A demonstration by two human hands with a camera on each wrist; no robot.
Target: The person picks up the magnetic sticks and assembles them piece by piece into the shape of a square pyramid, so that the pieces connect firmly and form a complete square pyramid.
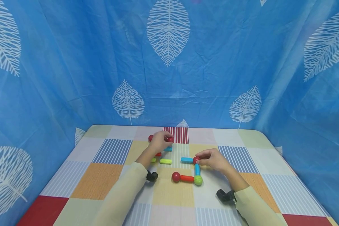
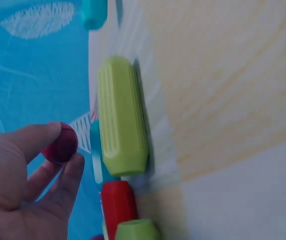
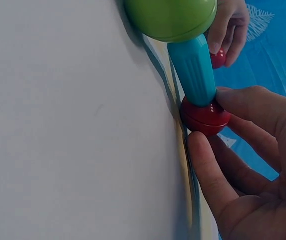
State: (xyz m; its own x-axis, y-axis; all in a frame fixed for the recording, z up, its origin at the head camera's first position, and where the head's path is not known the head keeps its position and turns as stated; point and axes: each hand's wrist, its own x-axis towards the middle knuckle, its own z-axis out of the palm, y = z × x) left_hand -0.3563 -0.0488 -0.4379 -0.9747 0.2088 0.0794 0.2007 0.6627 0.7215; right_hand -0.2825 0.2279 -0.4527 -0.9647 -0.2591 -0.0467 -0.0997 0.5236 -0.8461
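Note:
My left hand (image 1: 158, 142) pinches a red ball (image 2: 63, 143) between thumb and fingers, over the loose pieces at the back of the table. With thumb and fingertips, my right hand (image 1: 214, 159) holds another red ball (image 3: 205, 117) at a corner of a joined shape. From that ball a blue rod (image 1: 187, 160) points left and a second blue rod (image 3: 192, 72) leads to a green ball (image 1: 198, 180). A red rod (image 1: 187, 178) joins the green ball to a red end ball (image 1: 176, 177).
Near my left hand lie a yellow-green rod (image 1: 165, 161), a blue rod (image 1: 168, 149), a red rod (image 2: 119, 205) and a red ball (image 1: 151, 138). A patchwork cloth (image 1: 97, 180) covers the table. Blue leaf-print curtains (image 1: 169, 78) stand behind and at both sides.

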